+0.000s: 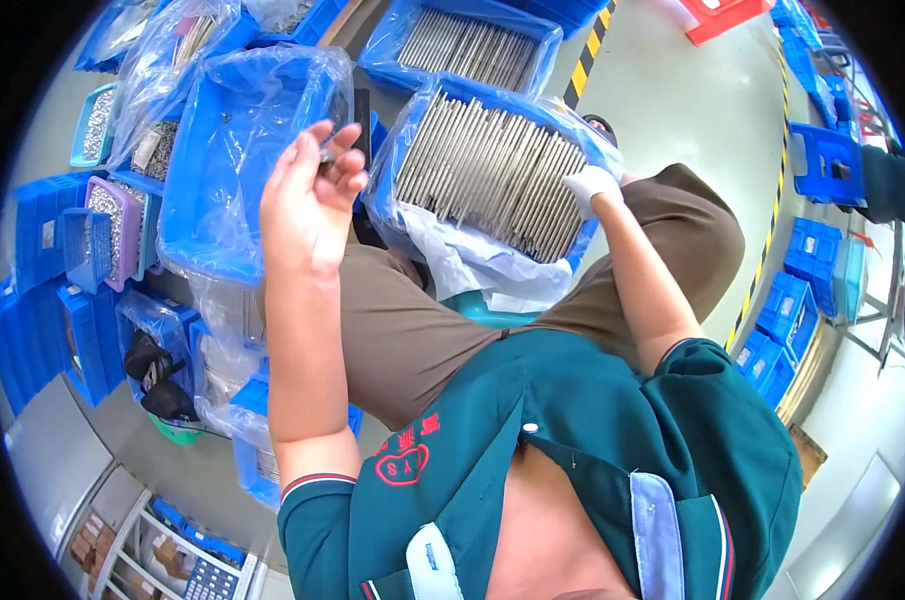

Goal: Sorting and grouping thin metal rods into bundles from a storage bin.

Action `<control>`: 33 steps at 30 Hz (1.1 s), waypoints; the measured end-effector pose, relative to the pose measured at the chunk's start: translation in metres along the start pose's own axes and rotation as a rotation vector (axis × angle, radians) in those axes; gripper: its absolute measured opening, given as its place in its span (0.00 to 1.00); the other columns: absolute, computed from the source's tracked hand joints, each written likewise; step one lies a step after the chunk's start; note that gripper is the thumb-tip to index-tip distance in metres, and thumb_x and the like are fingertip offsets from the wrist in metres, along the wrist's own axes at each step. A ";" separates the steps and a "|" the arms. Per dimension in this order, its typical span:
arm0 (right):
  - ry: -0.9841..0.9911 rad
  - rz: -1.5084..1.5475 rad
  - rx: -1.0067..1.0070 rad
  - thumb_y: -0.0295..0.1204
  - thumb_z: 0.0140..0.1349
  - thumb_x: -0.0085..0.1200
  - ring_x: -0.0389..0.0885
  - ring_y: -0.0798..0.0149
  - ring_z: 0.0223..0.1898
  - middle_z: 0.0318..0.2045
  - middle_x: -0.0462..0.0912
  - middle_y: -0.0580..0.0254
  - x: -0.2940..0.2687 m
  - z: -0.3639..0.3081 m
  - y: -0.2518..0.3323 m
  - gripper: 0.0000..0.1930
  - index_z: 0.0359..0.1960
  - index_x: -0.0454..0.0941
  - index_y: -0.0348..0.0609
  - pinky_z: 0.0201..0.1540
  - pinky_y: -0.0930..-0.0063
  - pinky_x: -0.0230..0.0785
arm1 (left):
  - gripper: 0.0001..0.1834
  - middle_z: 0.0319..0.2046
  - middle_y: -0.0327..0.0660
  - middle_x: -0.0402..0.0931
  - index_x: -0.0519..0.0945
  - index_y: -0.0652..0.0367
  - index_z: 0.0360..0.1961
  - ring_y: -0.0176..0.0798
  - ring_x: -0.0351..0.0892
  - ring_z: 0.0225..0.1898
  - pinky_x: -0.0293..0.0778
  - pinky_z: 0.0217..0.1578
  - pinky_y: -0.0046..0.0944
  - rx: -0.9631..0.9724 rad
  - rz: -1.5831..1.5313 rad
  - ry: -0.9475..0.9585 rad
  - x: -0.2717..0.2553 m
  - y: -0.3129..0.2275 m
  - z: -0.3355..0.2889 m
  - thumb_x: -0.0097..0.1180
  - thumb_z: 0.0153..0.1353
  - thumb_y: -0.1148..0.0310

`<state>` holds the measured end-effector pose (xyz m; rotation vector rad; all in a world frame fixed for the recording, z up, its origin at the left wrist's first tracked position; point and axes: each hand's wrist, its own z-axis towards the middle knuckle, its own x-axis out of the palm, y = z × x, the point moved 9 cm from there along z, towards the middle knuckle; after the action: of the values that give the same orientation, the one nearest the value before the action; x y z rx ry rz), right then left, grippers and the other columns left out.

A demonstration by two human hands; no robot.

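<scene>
My left hand (310,200) is bare and raised palm up beside the empty-looking blue bin. Its fingers curl in around a small dark piece (326,158), too small to name. In a white glove, my right hand (592,188) rests at the right end of a packed row of thin metal strips (487,175), its fingers bent together over the last ones. The strips stand side by side in a blue bin (384,190) lined with clear plastic, set between my knees. White crumpled paper or film (472,255) lies along the bin's near side.
A plastic-lined blue bin (197,165) stands left of the strips. Beyond is another bin of strips (467,50). Small baskets of shiny parts (117,215) are at far left. Striped floor tape (592,50) runs ahead; blue crates (782,310) stack at right.
</scene>
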<state>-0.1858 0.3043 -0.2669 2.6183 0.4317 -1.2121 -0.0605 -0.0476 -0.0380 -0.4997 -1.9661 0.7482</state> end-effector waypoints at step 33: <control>0.012 0.286 0.813 0.46 0.52 0.45 0.73 0.54 0.55 0.51 0.75 0.48 0.020 -0.011 0.037 0.27 0.49 0.76 0.41 0.56 0.71 0.64 | 0.10 0.34 0.51 0.74 0.71 0.67 0.42 0.37 0.71 0.27 0.67 0.25 0.31 -0.128 -0.064 0.014 -0.013 0.036 0.072 0.48 0.64 0.70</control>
<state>-0.1533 0.2768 -0.2725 3.1572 -0.5469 -1.4842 -0.1164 -0.0513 -0.0974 -0.5141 -2.0158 0.5804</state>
